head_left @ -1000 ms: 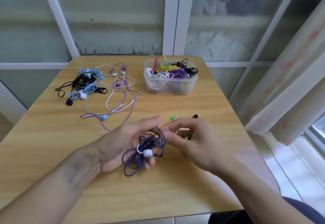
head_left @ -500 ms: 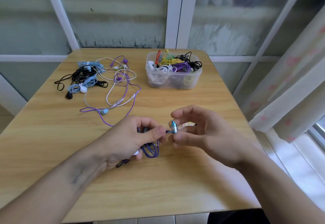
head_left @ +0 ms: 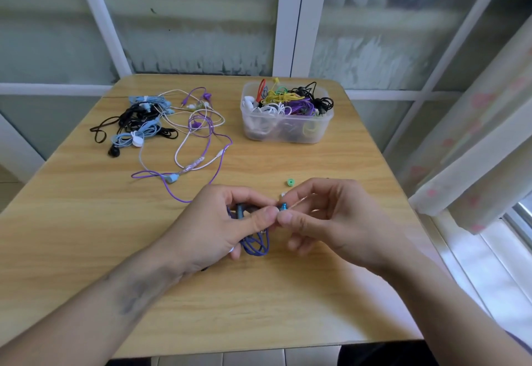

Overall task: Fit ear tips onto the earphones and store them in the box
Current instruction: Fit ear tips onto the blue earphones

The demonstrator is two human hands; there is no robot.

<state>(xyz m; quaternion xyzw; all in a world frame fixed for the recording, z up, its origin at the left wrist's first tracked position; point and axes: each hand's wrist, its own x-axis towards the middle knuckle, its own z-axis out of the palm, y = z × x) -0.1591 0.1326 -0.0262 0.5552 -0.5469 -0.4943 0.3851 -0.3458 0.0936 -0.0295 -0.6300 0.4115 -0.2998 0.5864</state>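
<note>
1. two hands meet over the table (head_left: 86,239): left hand (head_left: 213,227) grips the coiled purple earphones (head_left: 254,243).
2. right hand (head_left: 331,219) pinches the blue earbud (head_left: 283,208), its axis pointing rightward.
3. green ear tip (head_left: 290,183) lies just beyond, nearer the right hand; box (head_left: 288,132) farther back.

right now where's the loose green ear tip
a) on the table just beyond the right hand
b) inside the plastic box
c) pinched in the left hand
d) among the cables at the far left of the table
a: the green ear tip lies on the bare table just beyond the fingers of the right hand, apart from the plastic box.
</note>
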